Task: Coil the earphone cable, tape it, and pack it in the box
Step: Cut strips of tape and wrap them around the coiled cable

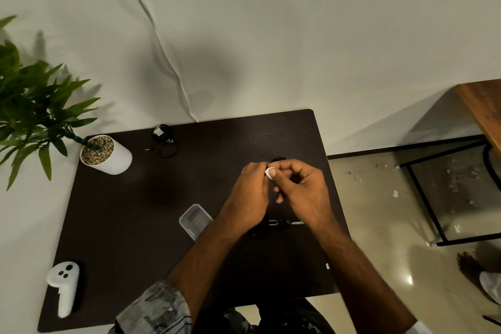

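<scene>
My left hand (252, 187) and my right hand (301, 187) meet above the middle of the dark table (130, 225). My right thumb and fingers pinch a small white piece of tape (269, 172) against what my left hand holds. A black bundle, seemingly the coiled earphone cable (279, 159), peeks out above the fingers, and most of it is hidden. A clear plastic box (193, 221) lies open on the table just left of my left forearm. A second black earphone bundle (162, 141) with white tape lies at the table's far edge.
A black-handled tool, seemingly scissors (268, 226), lies under my wrists. A white pot with a plant (108, 156) stands at the far left corner. A white controller (63, 286) lies near left. A metal-framed wooden table (482, 105) and a person's foot (469, 263) are on the right.
</scene>
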Action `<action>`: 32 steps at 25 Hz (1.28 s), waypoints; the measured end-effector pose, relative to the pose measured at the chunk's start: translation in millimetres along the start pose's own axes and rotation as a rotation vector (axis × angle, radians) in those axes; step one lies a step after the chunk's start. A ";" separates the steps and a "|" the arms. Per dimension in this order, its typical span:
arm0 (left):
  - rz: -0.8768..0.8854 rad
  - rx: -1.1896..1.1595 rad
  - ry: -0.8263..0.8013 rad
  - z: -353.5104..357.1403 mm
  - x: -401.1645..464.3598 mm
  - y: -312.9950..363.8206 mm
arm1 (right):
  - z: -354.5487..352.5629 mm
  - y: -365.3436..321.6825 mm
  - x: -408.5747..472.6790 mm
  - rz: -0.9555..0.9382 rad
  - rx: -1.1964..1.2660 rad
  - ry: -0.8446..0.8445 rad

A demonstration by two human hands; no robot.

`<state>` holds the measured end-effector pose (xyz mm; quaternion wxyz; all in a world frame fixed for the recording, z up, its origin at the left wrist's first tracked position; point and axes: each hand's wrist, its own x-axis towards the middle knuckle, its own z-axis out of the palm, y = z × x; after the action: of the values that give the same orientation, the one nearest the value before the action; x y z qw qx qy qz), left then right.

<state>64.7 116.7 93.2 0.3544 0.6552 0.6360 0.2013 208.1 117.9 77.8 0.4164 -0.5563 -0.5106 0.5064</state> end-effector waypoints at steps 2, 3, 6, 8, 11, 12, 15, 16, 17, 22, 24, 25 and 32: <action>0.039 0.044 -0.016 -3.3 -2.5 6.9 | 4.2 1.4 -1.0 0.006 0.011 0.048; 0.052 0.051 -0.021 -3.9 -4.0 8.6 | 6.2 2.1 -1.5 0.011 0.020 0.071; 0.054 0.058 -0.032 -0.9 -6.0 5.4 | 10.7 2.3 -2.4 0.016 0.046 0.138; 0.074 0.034 -0.029 3.3 -5.3 -0.2 | 11.8 1.5 -2.7 0.018 0.059 0.169; 0.105 -0.026 -0.016 5.6 -5.9 -5.7 | 12.0 0.7 -1.7 0.012 0.079 0.174; 0.099 -0.074 -0.016 5.4 -6.1 -6.4 | 11.8 0.6 -1.1 0.013 0.090 0.169; 0.083 -0.233 0.031 7.6 -8.4 -3.8 | 10.5 -2.0 -0.6 0.022 0.072 0.155; 0.065 -0.260 0.083 9.4 -8.0 -2.1 | 10.3 -4.0 -0.8 0.029 0.062 0.147; 0.030 -0.274 0.134 12.1 -6.5 -2.3 | 10.4 -5.9 -1.0 0.041 0.057 0.139; -0.132 -0.447 0.241 19.4 -0.6 -1.7 | 13.3 -11.1 -0.1 0.133 0.062 0.153; -0.165 -0.541 0.264 18.9 -0.8 4.2 | 14.3 -11.6 -0.6 0.183 0.132 0.157; -0.181 -0.577 0.282 18.6 -0.7 7.1 | 14.6 -11.4 -0.8 0.216 0.187 0.158; -0.154 -0.673 0.351 13.5 -3.1 11.8 | 9.0 -20.5 -3.2 0.364 0.510 0.034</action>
<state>82.2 111.6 93.3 0.4496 0.4081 0.6328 0.4805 196.3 116.9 97.0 0.4535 -0.5246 -0.2520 0.6750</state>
